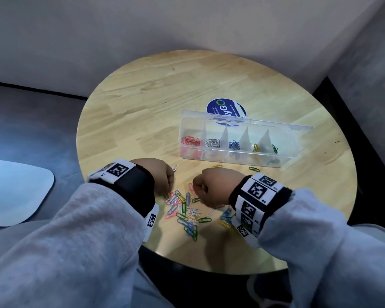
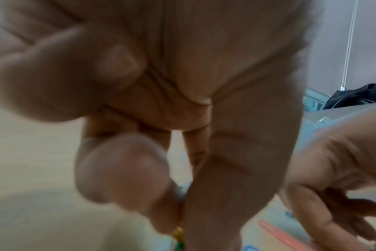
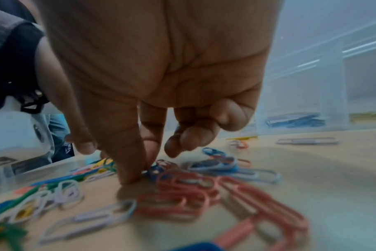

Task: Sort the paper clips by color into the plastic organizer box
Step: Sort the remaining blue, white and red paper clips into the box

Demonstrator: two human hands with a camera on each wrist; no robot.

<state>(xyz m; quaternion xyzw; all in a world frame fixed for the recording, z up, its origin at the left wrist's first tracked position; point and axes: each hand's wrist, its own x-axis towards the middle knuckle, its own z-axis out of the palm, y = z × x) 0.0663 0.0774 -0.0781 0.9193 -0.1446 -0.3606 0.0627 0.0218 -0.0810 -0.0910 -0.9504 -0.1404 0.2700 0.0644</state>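
Tabletop [image 1: 156,90], round and wooden, is carrying everything. Far right on it the clear box [image 1: 298,162] is lying open, its compartments holding sorted clips: red at the left, then white, blue, yellow and green. A round blue sticker [image 1: 226,106] is showing just behind the box. Near the front edge, the loose clips [image 1: 188,213] are lying in a mixed heap, with a few strays nearer the box. Both hands are reaching down into the heap. The left hand [image 1: 159,174] is pinching a yellow-and-green bit [image 2: 178,235] between thumb and finger; blur hides what exactly. The right hand [image 1: 218,185] is pressing its fingertips [image 3: 129,178] down among the clips, other fingers curled, grasping nothing visible.
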